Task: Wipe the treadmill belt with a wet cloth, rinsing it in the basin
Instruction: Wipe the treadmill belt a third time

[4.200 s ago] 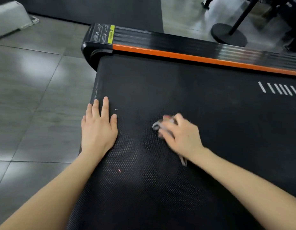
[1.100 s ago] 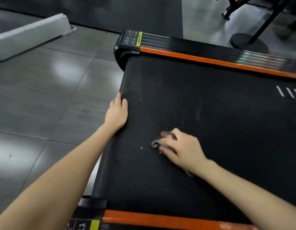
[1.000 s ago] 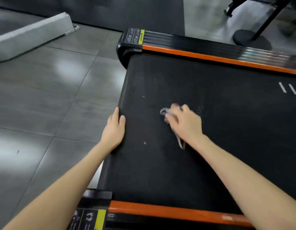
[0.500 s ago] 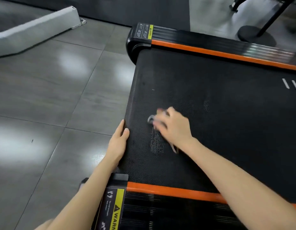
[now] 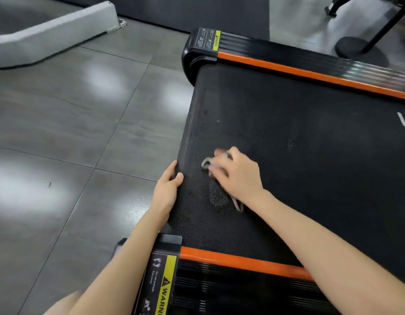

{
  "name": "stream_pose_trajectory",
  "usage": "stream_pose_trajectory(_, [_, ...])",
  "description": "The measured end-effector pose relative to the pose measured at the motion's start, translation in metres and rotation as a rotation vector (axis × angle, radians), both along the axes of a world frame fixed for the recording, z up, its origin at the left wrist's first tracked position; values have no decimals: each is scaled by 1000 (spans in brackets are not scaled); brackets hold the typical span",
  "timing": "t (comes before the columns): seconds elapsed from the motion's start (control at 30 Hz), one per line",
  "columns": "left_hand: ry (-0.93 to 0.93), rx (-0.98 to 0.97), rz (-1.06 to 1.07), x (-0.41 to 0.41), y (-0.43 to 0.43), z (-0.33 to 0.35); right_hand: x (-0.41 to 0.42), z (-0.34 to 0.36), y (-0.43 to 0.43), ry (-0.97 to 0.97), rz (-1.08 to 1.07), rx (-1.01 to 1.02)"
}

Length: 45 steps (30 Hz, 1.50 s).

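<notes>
The right hand (image 5: 239, 176) was bunched over a small grey cloth (image 5: 206, 163) and pressed it down on the treadmill belt (image 5: 310, 155), close to the belt's left end. The fingers were blurry, but they looked curled round the cloth, and a thin tail of it stuck out under the wrist. The left hand (image 5: 167, 192) held the end edge of the belt, thumb on top and fingers tucked over the side. The job at that moment looked like rubbing this corner clean. To do it well, the hand should push down firmly, hold the cloth tight under the palm so it can't slip out, and go in rows that overlap, so no strip gets missed. The bumpy belt may grab the cloth, so slow, even rubs would likely work best. The left hand was just beside the cloth, so a rub toward the end edge had little room. The near orange rail (image 5: 242, 261) was close on the person's side, and the far orange rail (image 5: 310, 73) was well away. Most of the open room lay to the right, along the dark belt. No basin was in view.
</notes>
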<state>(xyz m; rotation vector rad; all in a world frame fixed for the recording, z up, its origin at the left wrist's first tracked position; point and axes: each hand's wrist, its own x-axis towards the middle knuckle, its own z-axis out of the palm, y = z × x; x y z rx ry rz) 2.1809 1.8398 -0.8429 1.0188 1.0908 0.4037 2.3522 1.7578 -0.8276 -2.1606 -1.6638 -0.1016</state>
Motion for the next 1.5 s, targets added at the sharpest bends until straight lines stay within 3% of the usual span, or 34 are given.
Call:
stream_pose_trajectory(0.1, [-36, -137, 73, 0, 5, 13, -17, 1, 12, 32, -137, 27])
stream_pose_trajectory(0.23, [-43, -193, 159, -3, 13, 15, -77, 3, -31, 98, 282, -43])
stream_pose_trajectory(0.33, [-40, -205, 181, -5, 14, 14, -67, 4, -20, 15, 420, -36])
stream_pose_trajectory(0.5, [-26, -133, 133, 4, 13, 11, 1, -1, 53, -10, 25, 71])
stream_pose_trajectory(0.67, [191, 250, -119, 38, 29, 9, 40, -8, 94, -66, -69, 43])
stream_pose_trajectory(0.83, [168, 280, -242, 55, 47, -2, 97, -3, 142, -48, -223, -34])
stream_pose_trajectory(0.97, [122, 262, -146, 55, 47, -19, 88, -1, 132, -31, -160, -28])
stream_pose_trajectory(1.13, [159, 242, -139, 58, 48, -27, 68, -8, 65, 7, 187, 31])
stream_pose_trajectory(1.2, [169, 262, -145, 58, 50, -26, 89, -7, 91, -45, 145, 33])
stream_pose_trajectory(1.33, [147, 274, -153, 59, 51, -30, 127, -1, 158, -39, -218, -64])
stream_pose_trajectory(1.4, [158, 284, -165, 58, 50, -27, 112, -4, 146, -28, -187, 13])
stream_pose_trajectory(1.5, [198, 294, -179, 58, 50, -19, 81, -7, 104, -27, 68, 94])
